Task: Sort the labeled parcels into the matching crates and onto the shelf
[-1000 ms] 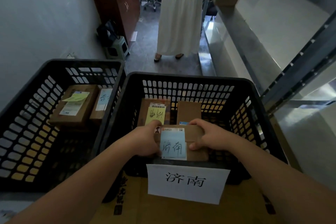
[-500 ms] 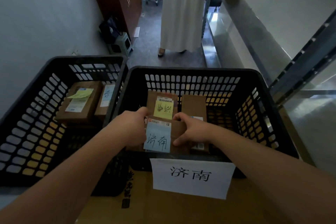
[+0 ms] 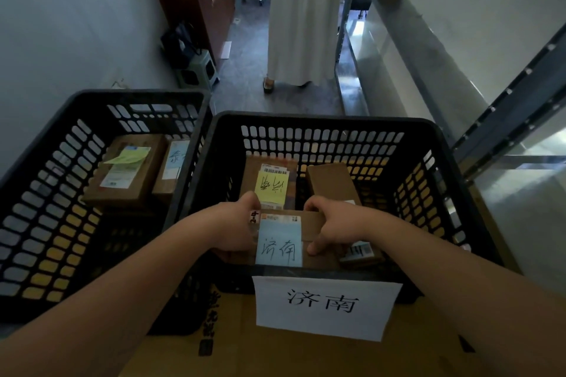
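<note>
The brown cardboard parcel with the pale blue handwritten label (image 3: 280, 243) has sunk from rim height a second ago to deep inside the black slotted plastic crate (image 3: 324, 128), against its near wall. My left hand (image 3: 237, 231) grips its left end and my right hand (image 3: 332, 225) curls over its right top edge, thumb on the front face. It sits in front of the parcel with the yellow note (image 3: 271, 190) and beside a plain brown box (image 3: 330, 182). The white paper sign (image 3: 324, 306) on the crate matches my label, so I judge this parcel nearly placed; letting go comes next.
</note>
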`<control>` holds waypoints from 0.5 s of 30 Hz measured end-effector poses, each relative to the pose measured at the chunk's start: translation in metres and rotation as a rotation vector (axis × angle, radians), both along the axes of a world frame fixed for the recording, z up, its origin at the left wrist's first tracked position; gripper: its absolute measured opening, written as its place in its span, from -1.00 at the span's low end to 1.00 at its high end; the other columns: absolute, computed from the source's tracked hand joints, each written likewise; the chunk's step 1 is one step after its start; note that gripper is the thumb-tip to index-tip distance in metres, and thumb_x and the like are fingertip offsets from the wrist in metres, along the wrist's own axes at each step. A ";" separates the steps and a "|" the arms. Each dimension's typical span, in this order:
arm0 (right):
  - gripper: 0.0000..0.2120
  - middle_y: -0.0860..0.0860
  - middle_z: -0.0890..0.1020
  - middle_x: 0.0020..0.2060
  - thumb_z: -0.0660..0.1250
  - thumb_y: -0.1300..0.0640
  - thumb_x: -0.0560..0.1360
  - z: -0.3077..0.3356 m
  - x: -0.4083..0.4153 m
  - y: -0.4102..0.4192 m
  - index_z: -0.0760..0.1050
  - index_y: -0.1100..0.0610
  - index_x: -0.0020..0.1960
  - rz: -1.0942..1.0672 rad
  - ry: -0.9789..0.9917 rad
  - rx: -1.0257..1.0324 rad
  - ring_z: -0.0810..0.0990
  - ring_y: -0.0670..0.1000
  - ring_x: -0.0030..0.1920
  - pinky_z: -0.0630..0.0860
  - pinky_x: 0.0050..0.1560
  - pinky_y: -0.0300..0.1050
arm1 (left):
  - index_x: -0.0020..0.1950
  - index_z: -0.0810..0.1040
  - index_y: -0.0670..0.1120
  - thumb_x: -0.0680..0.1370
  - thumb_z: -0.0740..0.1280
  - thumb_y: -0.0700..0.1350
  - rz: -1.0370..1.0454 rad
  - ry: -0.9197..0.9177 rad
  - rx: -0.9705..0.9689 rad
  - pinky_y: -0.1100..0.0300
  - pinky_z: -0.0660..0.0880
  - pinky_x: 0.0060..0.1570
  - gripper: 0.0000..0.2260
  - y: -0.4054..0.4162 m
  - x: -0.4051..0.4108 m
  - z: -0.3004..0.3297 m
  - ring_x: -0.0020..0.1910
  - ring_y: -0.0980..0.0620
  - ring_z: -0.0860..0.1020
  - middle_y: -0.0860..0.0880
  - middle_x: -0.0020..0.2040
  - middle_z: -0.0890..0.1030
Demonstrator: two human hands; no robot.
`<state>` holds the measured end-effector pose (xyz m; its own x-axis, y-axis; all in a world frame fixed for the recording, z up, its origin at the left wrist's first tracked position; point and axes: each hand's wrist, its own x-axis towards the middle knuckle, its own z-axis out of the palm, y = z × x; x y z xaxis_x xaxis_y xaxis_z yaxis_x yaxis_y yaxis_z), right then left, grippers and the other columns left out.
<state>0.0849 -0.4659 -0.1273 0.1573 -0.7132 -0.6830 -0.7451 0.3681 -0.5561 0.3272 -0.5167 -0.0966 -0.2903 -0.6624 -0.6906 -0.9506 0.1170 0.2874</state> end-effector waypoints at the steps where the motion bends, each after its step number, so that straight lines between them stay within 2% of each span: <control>1: -0.29 -0.08 0.51 0.13 0.67 0.05 0.36 0.000 0.001 -0.001 0.30 -0.22 0.30 0.007 0.004 0.017 0.62 0.06 0.07 0.69 -0.20 -0.09 | 0.31 0.18 0.27 0.40 0.57 0.00 0.004 -0.003 0.024 0.20 0.61 -0.44 -0.31 0.000 0.000 -0.002 -0.15 -0.02 0.64 0.01 0.01 0.52; 4: -0.30 -0.07 0.52 0.14 0.67 0.08 0.37 -0.005 0.003 -0.003 0.31 -0.20 0.30 0.021 0.024 0.049 0.60 0.06 0.08 0.70 -0.22 -0.09 | 0.34 0.17 0.24 0.46 0.50 -0.16 0.001 -0.009 0.054 0.17 0.63 -0.40 -0.33 -0.001 -0.001 -0.005 -0.12 -0.06 0.64 -0.03 0.03 0.51; 6: -0.30 -0.07 0.51 0.14 0.66 0.09 0.37 -0.005 0.004 -0.003 0.30 -0.21 0.30 0.029 0.030 0.054 0.60 0.07 0.09 0.70 -0.20 -0.08 | 0.34 0.17 0.23 0.47 0.49 -0.20 -0.008 -0.006 0.067 0.15 0.65 -0.37 -0.33 -0.002 -0.001 -0.005 -0.11 -0.07 0.64 -0.03 0.04 0.50; 8: -0.27 -0.09 0.51 0.15 0.65 0.08 0.39 -0.004 0.004 -0.003 0.29 -0.24 0.35 0.035 0.024 0.058 0.59 0.05 0.09 0.68 -0.20 -0.10 | 0.33 0.18 0.24 0.47 0.51 -0.14 0.008 0.001 0.115 0.10 0.67 -0.32 -0.35 -0.004 0.001 -0.001 -0.08 -0.06 0.64 -0.02 0.08 0.51; 10: -0.22 -0.11 0.51 0.18 0.65 0.09 0.39 -0.004 0.002 -0.001 0.30 -0.25 0.43 0.035 0.011 0.052 0.57 0.04 0.14 0.68 -0.13 -0.08 | 0.34 0.25 0.21 0.48 0.50 0.02 -0.013 -0.007 0.126 0.07 0.65 -0.21 -0.44 -0.012 0.000 0.006 -0.03 0.01 0.61 0.01 0.15 0.54; 12: -0.19 -0.12 0.51 0.20 0.65 0.09 0.39 -0.005 0.001 0.001 0.31 -0.25 0.47 0.024 -0.001 0.032 0.56 0.02 0.17 0.66 -0.05 -0.07 | 0.37 0.40 0.10 0.55 0.38 0.15 -0.085 -0.036 0.018 0.09 0.53 -0.01 -0.58 -0.031 -0.008 0.004 0.06 0.07 0.56 0.01 0.25 0.57; 15: -0.18 -0.19 0.51 0.16 0.66 0.06 0.37 -0.008 -0.002 0.004 0.32 -0.26 0.49 0.017 0.000 0.003 0.54 -0.03 0.17 0.59 -0.03 -0.13 | 0.46 0.45 -0.07 0.67 0.12 0.19 -0.075 -0.120 -0.080 -0.01 0.42 0.33 -0.52 -0.051 -0.029 -0.012 0.32 -0.07 0.51 -0.09 0.38 0.54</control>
<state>0.0832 -0.4617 -0.1356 0.1698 -0.7082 -0.6853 -0.7514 0.3569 -0.5550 0.2986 -0.5681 -0.1084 -0.2593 -0.6964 -0.6692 -0.9654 0.2069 0.1588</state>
